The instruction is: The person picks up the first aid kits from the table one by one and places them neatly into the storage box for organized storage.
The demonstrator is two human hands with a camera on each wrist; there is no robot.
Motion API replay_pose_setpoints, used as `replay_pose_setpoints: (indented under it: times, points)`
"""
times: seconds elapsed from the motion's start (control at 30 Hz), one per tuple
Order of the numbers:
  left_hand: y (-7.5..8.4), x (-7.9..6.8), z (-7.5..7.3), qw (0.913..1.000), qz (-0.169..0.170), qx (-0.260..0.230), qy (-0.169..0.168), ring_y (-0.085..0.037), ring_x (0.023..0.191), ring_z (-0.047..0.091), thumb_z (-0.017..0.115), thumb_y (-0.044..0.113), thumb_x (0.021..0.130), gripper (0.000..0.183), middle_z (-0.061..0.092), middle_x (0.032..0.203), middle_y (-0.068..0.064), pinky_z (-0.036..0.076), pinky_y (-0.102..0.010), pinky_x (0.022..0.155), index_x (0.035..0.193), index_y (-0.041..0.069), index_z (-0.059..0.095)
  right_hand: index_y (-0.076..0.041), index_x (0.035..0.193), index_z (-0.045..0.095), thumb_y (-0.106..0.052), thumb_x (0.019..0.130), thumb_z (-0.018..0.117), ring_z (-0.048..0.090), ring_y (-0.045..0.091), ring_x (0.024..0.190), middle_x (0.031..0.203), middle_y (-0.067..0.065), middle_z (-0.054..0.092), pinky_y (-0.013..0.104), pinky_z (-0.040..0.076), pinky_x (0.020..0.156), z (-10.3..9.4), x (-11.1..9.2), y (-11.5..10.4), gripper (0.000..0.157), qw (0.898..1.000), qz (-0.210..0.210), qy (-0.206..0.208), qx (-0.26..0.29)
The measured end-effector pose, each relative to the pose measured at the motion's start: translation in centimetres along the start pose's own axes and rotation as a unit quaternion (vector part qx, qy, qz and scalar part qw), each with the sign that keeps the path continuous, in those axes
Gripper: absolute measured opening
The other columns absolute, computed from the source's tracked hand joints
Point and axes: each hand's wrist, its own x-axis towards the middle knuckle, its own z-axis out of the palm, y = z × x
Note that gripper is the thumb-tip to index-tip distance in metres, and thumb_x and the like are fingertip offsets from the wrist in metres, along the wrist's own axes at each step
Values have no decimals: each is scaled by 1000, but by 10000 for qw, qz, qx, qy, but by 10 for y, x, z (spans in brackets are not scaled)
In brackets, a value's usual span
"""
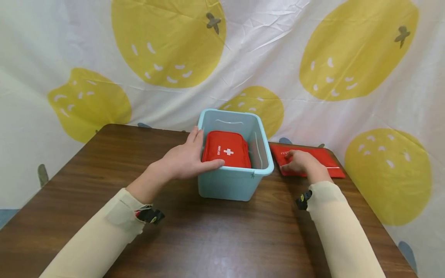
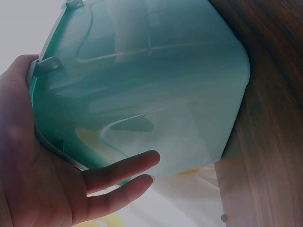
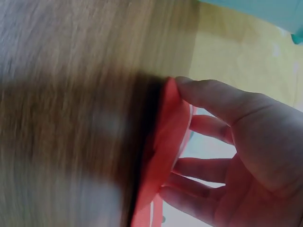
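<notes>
A light blue plastic bin [image 1: 226, 186] stands upright on the table, and inside it sits a red first aid pouch [image 1: 227, 146] with a white cross. My left hand [image 1: 182, 157] rests on the bin's near left rim, thumb across the front edge and fingers extended along the side. The left wrist view shows two straight fingers [image 2: 125, 163] spread beside the bin's wall. Right of the bin, a flat red pouch [image 1: 325, 157] with a white line lies on the table. My right hand [image 1: 301, 162] grips its left end; in the right wrist view the thumb [image 3: 208, 92] is at its edge.
The dark wooden table [image 1: 167, 231] ends close behind the bin and just right of the flat pouch. A white curtain [image 1: 257, 42] printed with yellow fruit hangs behind it.
</notes>
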Motion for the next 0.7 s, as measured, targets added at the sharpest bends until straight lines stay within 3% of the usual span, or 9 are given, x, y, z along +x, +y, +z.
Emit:
replay_pose_setpoints:
  times: [0.3,0.7]
  points:
    - [0,0,0,10000,-4,0,8,-39,137,61,62,80,92,126,6,185,-13,61,-53,103,177,7,4,-9,154,51,-32,97,81,53,46,127,142,30,59,70,47,113,1,-13,0,68,9997,-121,-198,-1]
    - [0,0,1,10000,13,49,13,-41,137,62,60,81,92,127,5,185,-15,60,-54,104,176,5,4,-9,153,44,-16,93,81,57,45,119,130,27,61,60,53,102,9,-29,-8,70,9988,-243,-426,22]
